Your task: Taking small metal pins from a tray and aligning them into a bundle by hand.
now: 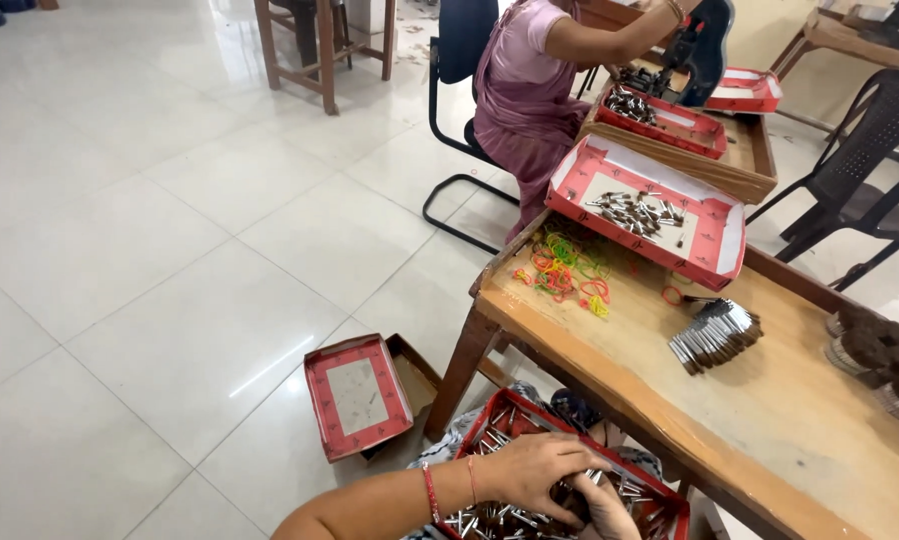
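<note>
A red cardboard box [518,408] rests on my lap at the bottom edge, below the table front. It is full of small silvery metal pieces [485,522]. My left hand [535,472], with red bangles at the wrist, reaches in from the left, its fingers curled over a bunch of the pieces. My right hand [610,515] lies just under and to the right of it, among the same pieces and mostly covered. On the wooden table [770,420] lie a fanned bundle of metal pieces [715,335] and a heap of coloured rubber bands [562,265].
A red tray [715,240] holding more metal pieces sits at the table's far side. Beyond it a person in pink [525,90] works seated at another table. An empty red box [358,397] lies on the tiled floor at the left. A black chair [860,150] stands at the right.
</note>
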